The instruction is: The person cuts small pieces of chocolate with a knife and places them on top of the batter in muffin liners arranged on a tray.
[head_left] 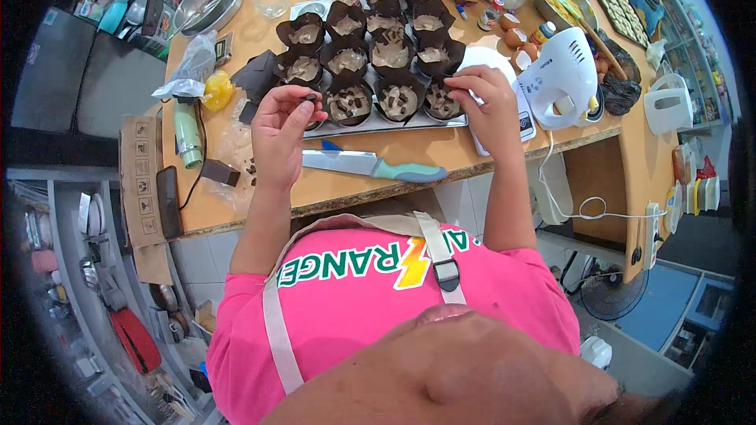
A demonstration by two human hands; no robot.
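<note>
Several dark paper muffin cups (391, 51) filled with light brown batter stand in rows on a light tray (378, 121). Dark chocolate chunks (347, 102) lie scattered on the batter of the front cups. My left hand (283, 127) is at the tray's front left corner, a small dark chocolate chunk (309, 97) pinched at its fingertips. Over the front right muffin cup (442, 102), my right hand (487, 98) has its thumb and fingers closed together; what they hold, if anything, is hidden. A knife (342, 161) with a green handle lies in front of the tray.
Right of the tray are a white scale (526, 122), a white hand mixer (561, 79) with a trailing cord, eggshells (516, 38) and a bowl (579, 1). A green bottle (187, 134), dark block (220, 172) and phone (168, 201) lie at left. The table's edge (354, 203) runs before me.
</note>
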